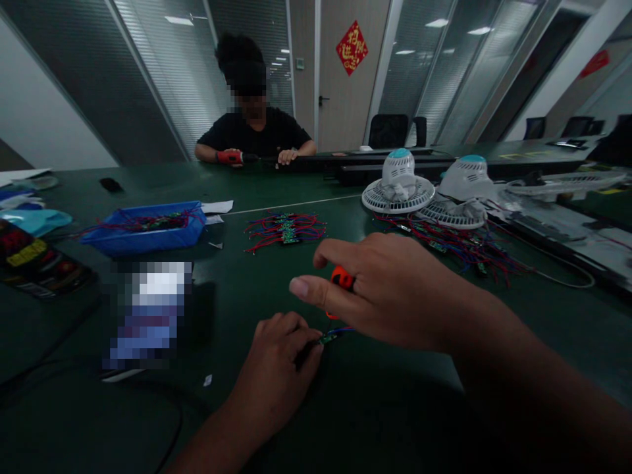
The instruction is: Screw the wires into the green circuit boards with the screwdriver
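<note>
My left hand (pixel 284 362) is closed, its thumb and forefinger pinching the end of a small green circuit board (pixel 330 337) low over the table. Red and blue wires run from the board toward my right hand. Above and to the right of the board, my right hand (pixel 390 289) curls around an orange-and-black tool (pixel 342 278). Its thumb and forefinger are spread apart in front. Most of that tool is hidden by the hand, so its exact kind cannot be made out. Beyond both hands lies a row of wired circuit boards (pixel 289 228).
A blue tray (pixel 143 230) of wired boards stands left, near a propped phone-like screen (pixel 148 316) and a dark printed can (pixel 39 260). White fan housings (pixel 399 181) and a wire heap (pixel 459 250) lie right. Across the table (pixel 237 263), a person (pixel 254 131) holds a red tool.
</note>
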Demonstrator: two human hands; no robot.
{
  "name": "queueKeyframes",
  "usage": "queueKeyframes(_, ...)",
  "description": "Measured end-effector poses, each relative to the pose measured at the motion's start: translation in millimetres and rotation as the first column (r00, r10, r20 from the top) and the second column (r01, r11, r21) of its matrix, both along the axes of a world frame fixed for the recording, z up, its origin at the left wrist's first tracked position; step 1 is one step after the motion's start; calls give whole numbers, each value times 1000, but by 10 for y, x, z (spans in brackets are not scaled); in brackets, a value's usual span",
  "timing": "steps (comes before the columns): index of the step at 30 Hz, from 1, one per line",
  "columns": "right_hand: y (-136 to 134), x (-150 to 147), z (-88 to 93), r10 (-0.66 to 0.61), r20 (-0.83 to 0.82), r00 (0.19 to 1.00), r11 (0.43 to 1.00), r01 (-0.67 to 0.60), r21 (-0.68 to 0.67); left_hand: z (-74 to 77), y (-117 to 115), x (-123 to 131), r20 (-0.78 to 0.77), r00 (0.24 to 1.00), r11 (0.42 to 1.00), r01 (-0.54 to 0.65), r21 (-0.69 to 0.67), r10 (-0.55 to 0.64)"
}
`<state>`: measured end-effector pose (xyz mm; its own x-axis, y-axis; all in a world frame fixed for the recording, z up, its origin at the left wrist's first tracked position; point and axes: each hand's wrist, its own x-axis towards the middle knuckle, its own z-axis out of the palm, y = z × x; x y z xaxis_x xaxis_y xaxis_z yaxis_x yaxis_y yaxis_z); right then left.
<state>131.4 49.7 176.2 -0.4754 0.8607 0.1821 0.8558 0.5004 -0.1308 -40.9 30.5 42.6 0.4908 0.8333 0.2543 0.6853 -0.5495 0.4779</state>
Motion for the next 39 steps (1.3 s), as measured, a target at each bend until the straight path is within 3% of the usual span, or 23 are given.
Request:
queueKeyframes(24, -16, -16, 24, -8, -70, 997, 997, 3, -76, -16, 3, 7, -5, 1000, 999, -26, -27, 26)
queueKeyframes(29, -13, -16, 20, -33, -22, 999, 999, 33, -13, -14, -11, 16, -12, 999, 999, -32, -39, 32)
queueKeyframes(39, 17, -27, 41, -34, -2, 999, 999, 34, -16, -23, -6, 16, -9, 999, 999, -44, -19, 44)
